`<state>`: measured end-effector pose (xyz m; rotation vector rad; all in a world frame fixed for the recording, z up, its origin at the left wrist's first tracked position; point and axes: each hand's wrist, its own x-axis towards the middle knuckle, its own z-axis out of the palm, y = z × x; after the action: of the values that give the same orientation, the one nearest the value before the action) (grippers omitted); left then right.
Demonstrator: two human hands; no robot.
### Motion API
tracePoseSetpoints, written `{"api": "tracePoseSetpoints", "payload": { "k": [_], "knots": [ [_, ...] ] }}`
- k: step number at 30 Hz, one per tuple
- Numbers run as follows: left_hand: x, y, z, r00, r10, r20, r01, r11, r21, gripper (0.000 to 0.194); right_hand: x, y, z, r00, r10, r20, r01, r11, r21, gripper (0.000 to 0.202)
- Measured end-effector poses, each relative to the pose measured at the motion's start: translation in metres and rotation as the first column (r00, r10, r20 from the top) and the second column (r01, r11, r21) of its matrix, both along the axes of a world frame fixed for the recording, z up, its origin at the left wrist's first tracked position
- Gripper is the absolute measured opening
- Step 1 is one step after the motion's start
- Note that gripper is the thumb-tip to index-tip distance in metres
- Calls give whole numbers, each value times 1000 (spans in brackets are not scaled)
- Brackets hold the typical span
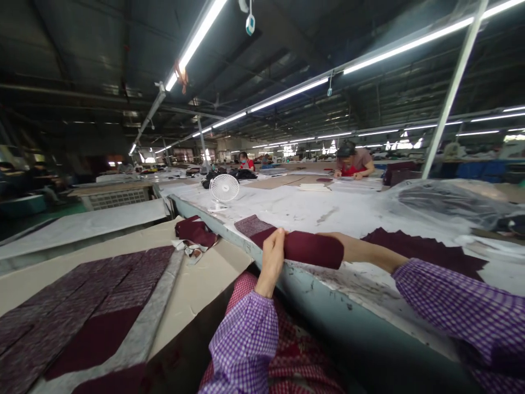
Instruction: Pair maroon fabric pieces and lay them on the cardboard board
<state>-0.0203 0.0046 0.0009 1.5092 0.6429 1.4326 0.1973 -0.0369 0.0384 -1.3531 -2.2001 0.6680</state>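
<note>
A long maroon fabric piece [314, 249] with a speckled grey-maroon far end is held over the near edge of the white table. My left hand [273, 257] grips it near its middle, thumb on top and fingers wrapped round it. Behind its right end is my right hand [342, 243], whose fingers are hidden by the cloth. To the right, a maroon stack with zigzag edges [422, 251] lies on the table. Speckled maroon pieces [118, 273] lie in rows on the lower board at left.
A small white fan [223, 189] stands on the white table [287, 205]. A crumpled maroon bundle [197, 231] lies on the beige board [205, 276]. Clear plastic sheeting [447, 200] is at right. Two people work farther back, one bent over the table.
</note>
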Motion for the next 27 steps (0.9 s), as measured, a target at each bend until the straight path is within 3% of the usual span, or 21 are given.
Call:
{"api": "tracePoseSetpoints", "payload": {
  "k": [2, 4, 7, 9, 12, 14, 20, 27],
  "knots": [
    [4, 6, -1, 993, 36, 117, -29, 998, -62, 60, 1, 1, 7, 999, 17, 51, -14, 998, -59, 54],
    [6, 9, -2, 997, 27, 78, -24, 999, -38, 54, 2, 3, 10, 996, 36, 86, -25, 992, -123, 57],
    [14, 7, -3, 958, 3, -285, 27, 995, 101, 34, 3, 8, 12, 984, 64, 169, -49, 995, -92, 57],
    [25, 5, -3, 851, 48, -524, 55, 982, 180, 39, 4, 13, 10, 969, 92, 229, -81, 995, -54, 51],
    [45, 3, -5, 687, 177, -705, 23, 964, 265, 45, 8, 23, 6, 958, 115, 264, -110, 993, -36, 39],
    [54, 5, -8, 634, 221, -741, 3, 958, 288, 38, 16, 28, 2, 964, 87, 253, -85, 996, -21, 34],
    [58, 7, -17, 615, 258, -745, 48, 931, 363, 23, 45, 24, -5, 974, -100, 206, 108, 994, -29, 34],
    [57, 3, -19, 573, 305, -761, 90, 899, 429, 25, 39, 14, -11, 916, -111, 385, 49, 985, 165, 28]
  ]
}}
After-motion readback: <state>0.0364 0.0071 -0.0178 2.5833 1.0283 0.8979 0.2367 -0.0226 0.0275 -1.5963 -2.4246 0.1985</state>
